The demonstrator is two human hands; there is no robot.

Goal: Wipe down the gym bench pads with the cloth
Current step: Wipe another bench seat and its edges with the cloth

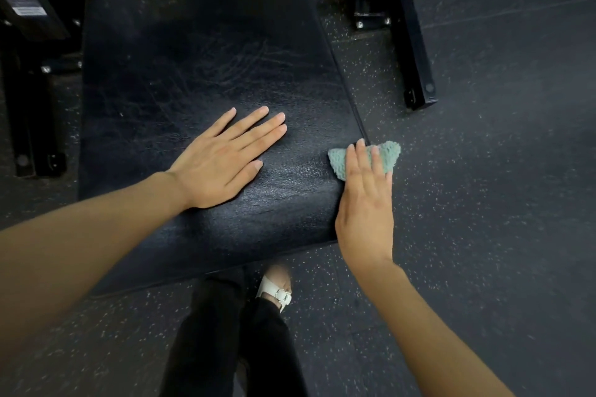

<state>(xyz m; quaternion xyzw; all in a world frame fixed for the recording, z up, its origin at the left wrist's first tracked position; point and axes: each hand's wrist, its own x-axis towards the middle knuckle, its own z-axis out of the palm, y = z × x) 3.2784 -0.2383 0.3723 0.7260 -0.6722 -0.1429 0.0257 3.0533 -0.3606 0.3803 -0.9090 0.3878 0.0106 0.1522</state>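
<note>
Head view is looking down on a wide black padded vinyl bench pad (193, 58), which is filling the middle of the frame and showing scuffs and creases on its surface. The left hand (222, 161) is lying flat on the near part of the pad, palm down, fingers straight and slightly spread, holding nothing. The right hand (366, 206) is pressing a small fluffy teal cloth (388, 155) against the pad's right edge near its front corner, with straight fingers lying over the cloth; its thumb is hidden. Black metal frame legs (412, 42) are standing on the dark speckled rubber floor (483, 203) to the right. Below the pad, black trousers (219, 332) and a white buckled sandal (277, 292) are showing.
</note>
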